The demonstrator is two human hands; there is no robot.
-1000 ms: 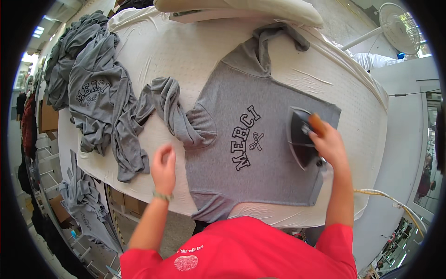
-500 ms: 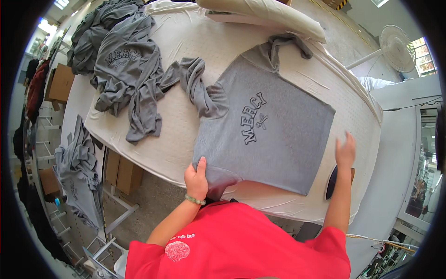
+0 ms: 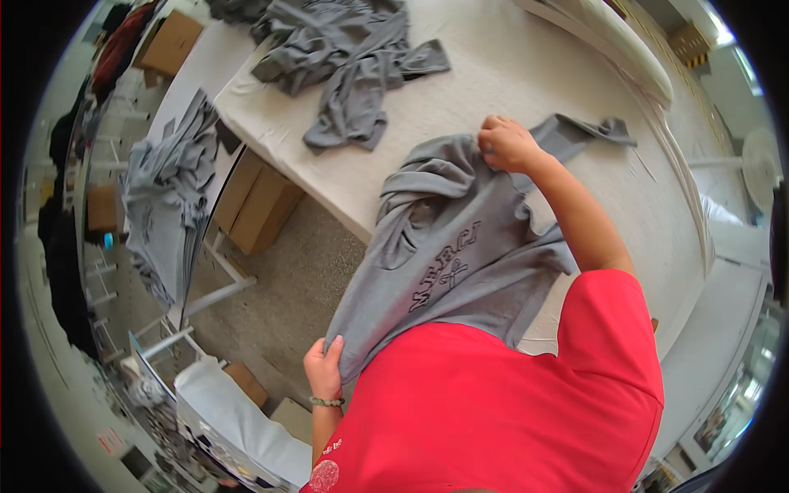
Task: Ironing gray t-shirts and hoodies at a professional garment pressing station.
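A grey sweatshirt (image 3: 394,296) with dark outlined lettering and a small motif on its chest hangs partly off the near edge of the covered table, bunched and slanting. My left hand (image 3: 325,366), with a beaded bracelet at the wrist, grips its lower left end against my body. At the upper end, my right hand (image 3: 509,146) has its fingers closed on the sweatshirt near the shoulder. One sleeve trails past that hand to the right over the table; the cloth inside both fists is hidden.
The table (image 3: 485,57) has a pale cloth cover. A heap of grey sweatshirts (image 3: 341,62) lies at its far left. More grey garments (image 3: 164,214) hang over a stand at left. A cardboard box (image 3: 259,205) sits under the table, and a white fan (image 3: 760,156) stands far right.
The sweatshirt, flat on the table before, is now bunched and pulled toward my body. My right hand went from open near the hem to closed at the shoulder. The view has shifted left.
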